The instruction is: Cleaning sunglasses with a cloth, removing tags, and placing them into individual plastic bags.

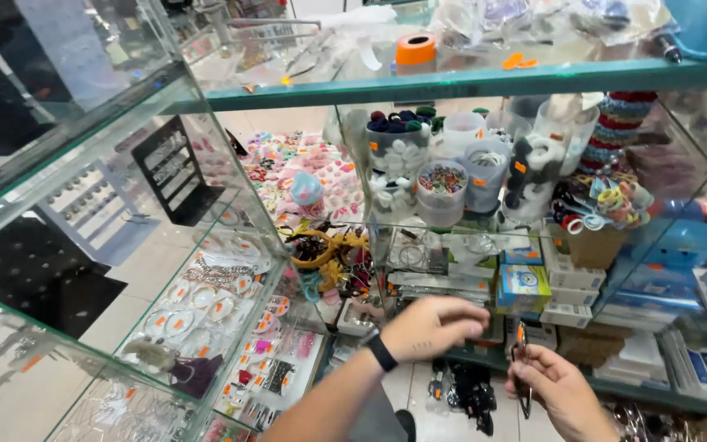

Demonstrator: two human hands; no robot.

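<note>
Several clear glass shelves [484, 80] fill the view, largest of all, tiered and crowded with small wares. On the middle tier, toward twelve o'clock from the hands, stand clear plastic tubs [441, 190] holding hair ties: dark blue and white rings in one, mixed coloured bands in a smaller one, black and white scrunchies in a third. Below them, at about one o'clock, sit stacked flat cardboard boxes [524, 285], blue and white. The left hand [435, 326], a black band on its wrist, hovers curled with fingers bunched, though I cannot tell whether they pinch anything. The right hand [562, 391] lies at four o'clock from it, just beside, and grasps a thin dark metal hair clip with an orange tag [522, 372] between thumb and fingers. The clip's long axis runs nearly upright, twelve to six, its tagged top end nearest the left hand's fingertips.
</note>
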